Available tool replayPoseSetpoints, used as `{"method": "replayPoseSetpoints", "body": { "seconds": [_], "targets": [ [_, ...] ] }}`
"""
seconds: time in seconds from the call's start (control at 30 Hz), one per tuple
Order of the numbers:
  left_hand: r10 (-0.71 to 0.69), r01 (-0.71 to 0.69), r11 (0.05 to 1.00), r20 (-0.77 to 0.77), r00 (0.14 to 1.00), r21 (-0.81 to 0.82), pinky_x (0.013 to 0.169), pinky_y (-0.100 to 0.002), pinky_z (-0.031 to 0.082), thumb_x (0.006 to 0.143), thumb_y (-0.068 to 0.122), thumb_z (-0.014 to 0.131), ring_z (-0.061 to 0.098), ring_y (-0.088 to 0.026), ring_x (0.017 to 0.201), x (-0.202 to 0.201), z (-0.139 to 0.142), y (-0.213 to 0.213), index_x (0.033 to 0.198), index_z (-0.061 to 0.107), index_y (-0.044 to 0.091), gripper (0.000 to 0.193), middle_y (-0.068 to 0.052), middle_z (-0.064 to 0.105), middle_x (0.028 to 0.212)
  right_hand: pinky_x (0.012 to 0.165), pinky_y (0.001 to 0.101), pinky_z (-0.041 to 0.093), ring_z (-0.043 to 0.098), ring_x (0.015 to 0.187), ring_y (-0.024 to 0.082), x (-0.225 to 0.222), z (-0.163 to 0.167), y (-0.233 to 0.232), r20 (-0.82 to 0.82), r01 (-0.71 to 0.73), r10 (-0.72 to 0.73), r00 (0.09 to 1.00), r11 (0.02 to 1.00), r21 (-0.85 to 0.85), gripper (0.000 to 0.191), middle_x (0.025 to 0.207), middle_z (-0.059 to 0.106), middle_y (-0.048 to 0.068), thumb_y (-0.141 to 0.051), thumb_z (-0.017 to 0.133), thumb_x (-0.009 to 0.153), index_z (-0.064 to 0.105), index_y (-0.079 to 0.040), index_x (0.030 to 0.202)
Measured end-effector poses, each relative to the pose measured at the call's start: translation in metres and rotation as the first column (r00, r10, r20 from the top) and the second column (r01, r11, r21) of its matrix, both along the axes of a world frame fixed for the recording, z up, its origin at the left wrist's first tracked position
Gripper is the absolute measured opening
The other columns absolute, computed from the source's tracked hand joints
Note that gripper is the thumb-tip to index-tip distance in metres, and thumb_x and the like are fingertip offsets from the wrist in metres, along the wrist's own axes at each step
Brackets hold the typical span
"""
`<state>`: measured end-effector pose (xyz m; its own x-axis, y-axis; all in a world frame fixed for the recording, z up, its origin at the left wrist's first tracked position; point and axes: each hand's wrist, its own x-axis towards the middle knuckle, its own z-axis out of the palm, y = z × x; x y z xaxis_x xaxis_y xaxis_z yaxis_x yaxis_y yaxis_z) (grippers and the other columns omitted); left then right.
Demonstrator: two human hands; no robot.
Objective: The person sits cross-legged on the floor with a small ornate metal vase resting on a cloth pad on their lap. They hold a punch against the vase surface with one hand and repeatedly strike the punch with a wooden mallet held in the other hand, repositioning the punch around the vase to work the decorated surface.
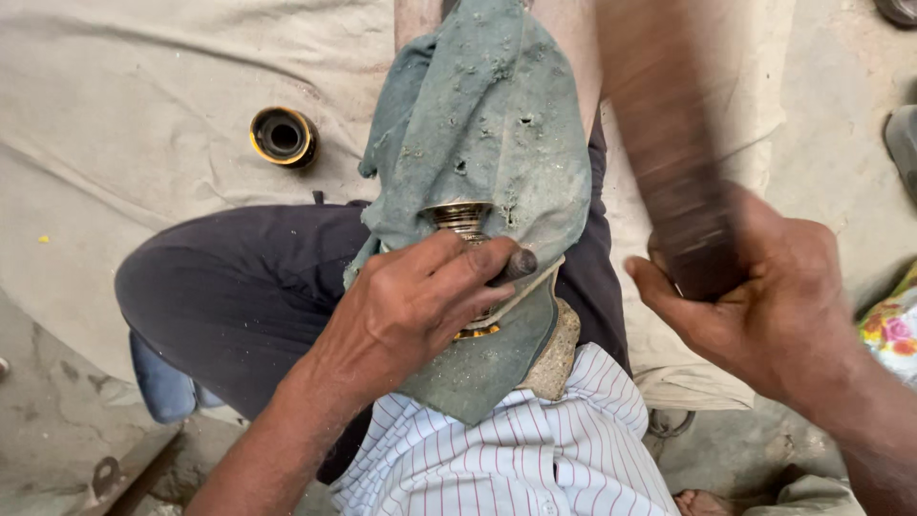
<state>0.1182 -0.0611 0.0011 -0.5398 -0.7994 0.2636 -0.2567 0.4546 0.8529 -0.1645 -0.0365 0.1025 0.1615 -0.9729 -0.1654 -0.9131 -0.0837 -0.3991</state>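
Note:
My left hand (420, 301) grips a brass vessel (460, 220) and a small dark punch (521, 263) against a worn grey-green cloth (487, 115) draped over my lap. The vessel's ribbed neck shows above my fingers, and a yellow edge of it peeks out below them. My right hand (764, 296) is shut on a dark wooden mallet (669, 162), raised to the right of the vessel and blurred by motion. A stone-like block (564, 358) lies under the cloth by my shirt.
A second brass piece with a dark hollow (284, 137) lies on the beige ground sheet (143, 115) to the upper left. My dark-trousered leg (239, 287) crosses the middle. Flowered fabric (893, 330) shows at the right edge, bare concrete (57, 420) at lower left.

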Motion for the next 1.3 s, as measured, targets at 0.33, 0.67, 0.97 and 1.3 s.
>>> {"method": "replayPoseSetpoints", "body": {
  "seconds": [0.33, 0.67, 0.97, 1.3],
  "targets": [
    [-0.076, 0.070, 0.995, -0.075, 0.994, -0.073, 0.064, -0.032, 0.061, 0.095, 0.019, 0.076, 0.068, -0.017, 0.076, 0.005, -0.011, -0.014, 0.122, 0.065, 0.007, 0.032, -0.005, 0.061, 0.094, 0.065, 0.0338, 0.058, 0.071, 0.064, 0.017, -0.006, 0.002, 0.022, -0.372, 0.142, -0.065, 0.926, 0.972, 0.185, 0.025, 0.073, 0.070, 0.006, -0.020, 0.084, 0.082, 0.072, -0.010, 0.101],
    [-0.121, 0.118, 0.990, -0.047, 0.991, -0.072, 0.057, -0.034, 0.057, 0.092, 0.019, 0.077, 0.063, -0.016, 0.066, 0.006, -0.004, -0.021, 0.127, 0.066, 0.009, 0.038, -0.003, 0.056, 0.080, 0.057, 0.0320, 0.056, 0.066, 0.063, 0.018, -0.053, -0.002, 0.052, -0.328, 0.320, -0.255, 0.910, 0.933, 0.163, 0.031, 0.072, 0.068, 0.009, -0.020, 0.086, 0.077, 0.068, -0.004, 0.095],
    [-0.164, 0.163, 0.985, -0.032, 0.986, -0.049, 0.058, -0.035, 0.057, 0.092, 0.020, 0.076, 0.065, -0.017, 0.067, 0.006, -0.010, -0.025, 0.127, 0.065, 0.010, 0.038, -0.003, 0.057, 0.081, 0.067, 0.0338, 0.058, 0.066, 0.061, 0.016, -0.068, -0.025, 0.065, -0.297, 0.195, -0.147, 0.943, 0.971, 0.137, 0.026, 0.071, 0.065, 0.007, -0.013, 0.080, 0.076, 0.068, -0.003, 0.096],
    [-0.190, 0.184, 0.979, -0.066, 0.980, -0.084, 0.056, -0.036, 0.056, 0.092, 0.023, 0.076, 0.064, -0.018, 0.067, 0.002, -0.017, -0.028, 0.125, 0.067, 0.011, 0.036, -0.004, 0.057, 0.080, 0.060, 0.0318, 0.061, 0.073, 0.063, 0.018, -0.051, -0.016, 0.059, -0.011, 0.178, -0.178, 0.984, 0.984, -0.011, 0.019, 0.071, 0.071, 0.006, -0.013, 0.080, 0.078, 0.068, -0.006, 0.091]
  ]
}}
